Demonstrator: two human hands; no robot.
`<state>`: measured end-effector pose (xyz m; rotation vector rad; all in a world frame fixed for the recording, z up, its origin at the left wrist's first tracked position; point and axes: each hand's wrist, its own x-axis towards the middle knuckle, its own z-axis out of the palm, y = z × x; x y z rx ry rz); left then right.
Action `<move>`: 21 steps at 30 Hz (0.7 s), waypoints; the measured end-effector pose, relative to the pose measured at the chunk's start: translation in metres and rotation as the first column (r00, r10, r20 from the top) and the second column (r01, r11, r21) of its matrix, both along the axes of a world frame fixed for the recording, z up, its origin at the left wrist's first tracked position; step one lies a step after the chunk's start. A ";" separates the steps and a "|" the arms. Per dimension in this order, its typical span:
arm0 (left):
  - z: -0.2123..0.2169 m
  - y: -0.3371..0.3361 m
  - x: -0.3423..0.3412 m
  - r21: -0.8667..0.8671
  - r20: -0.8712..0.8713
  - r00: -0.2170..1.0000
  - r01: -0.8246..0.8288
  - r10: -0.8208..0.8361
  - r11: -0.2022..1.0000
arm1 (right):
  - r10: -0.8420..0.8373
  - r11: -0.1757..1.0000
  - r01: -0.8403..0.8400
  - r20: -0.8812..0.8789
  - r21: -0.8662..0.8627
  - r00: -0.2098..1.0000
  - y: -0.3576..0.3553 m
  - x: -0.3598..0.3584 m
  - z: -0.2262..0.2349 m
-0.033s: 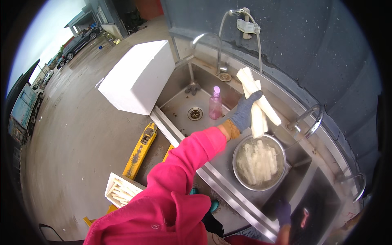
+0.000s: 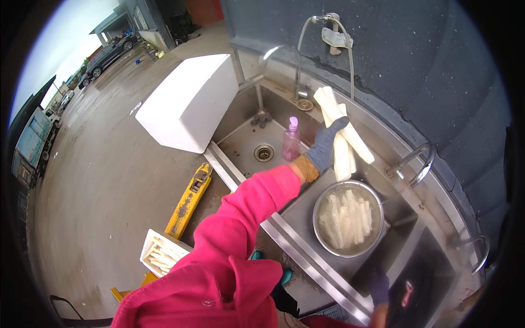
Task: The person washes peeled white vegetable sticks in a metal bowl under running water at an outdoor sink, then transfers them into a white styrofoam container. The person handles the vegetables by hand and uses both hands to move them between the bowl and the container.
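My left hand (image 2: 327, 146), in a grey-blue glove under a pink sleeve, is closed around several long, peeled white root vegetables (image 2: 345, 138). It holds them slanted above the sink, over the far edge of a round metal bowl (image 2: 319, 236). Water fills the bowl, and more peeled white pieces (image 2: 349, 218) lie in it. My right hand (image 2: 380, 288), in a purple glove, is low over the right part of the sink. Its fingers are too dark and blurred to read. A red-pink handled tool (image 2: 407, 294), perhaps a peeler, lies to its right.
A pink pump bottle (image 2: 291, 142) stands in the left basin beside the drain (image 2: 263, 153). Curved taps (image 2: 424, 167) line the back edge. A white foam box (image 2: 188, 104) sits at the sink's left end. Below left, a white box (image 2: 146, 252) of pale sticks rests by a yellow pallet jack (image 2: 188, 202).
The view has shifted slightly. My left hand and the white root vegetables have moved a little to the left relative to the bowl; the grip is the same.
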<state>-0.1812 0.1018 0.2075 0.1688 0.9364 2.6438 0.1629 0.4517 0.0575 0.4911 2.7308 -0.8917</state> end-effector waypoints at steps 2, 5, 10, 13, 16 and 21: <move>0.027 -0.042 -0.007 -0.159 -0.123 0.978 -0.186 0.167 0.970 | 0.162 0.976 -0.152 -0.054 0.159 0.985 0.007 0.012 -0.006; 0.070 -0.105 -0.024 -0.199 -0.174 0.940 -0.326 0.294 0.924 | -0.023 0.977 -0.023 -0.213 -0.210 0.977 0.014 0.025 -0.007; 0.141 -0.243 -0.062 -0.198 -0.298 0.813 -0.565 0.500 0.801 | -0.100 0.973 0.058 -0.182 -0.225 0.978 0.000 0.014 0.005; 0.167 -0.324 -0.074 -0.294 -0.349 0.716 -0.696 0.604 0.655 | -0.114 0.954 0.067 -0.145 -0.293 0.983 -0.041 -0.017 0.025; 0.180 -0.386 -0.074 -0.388 -0.390 0.649 -0.759 0.653 0.523 | 0.175 0.984 -0.179 -0.220 0.005 0.960 -0.113 -0.065 0.060; 0.167 -0.445 -0.063 -0.387 -0.343 0.709 -0.704 0.616 0.595 | 0.310 0.925 -0.360 -0.307 -0.121 0.900 -0.260 -0.182 0.109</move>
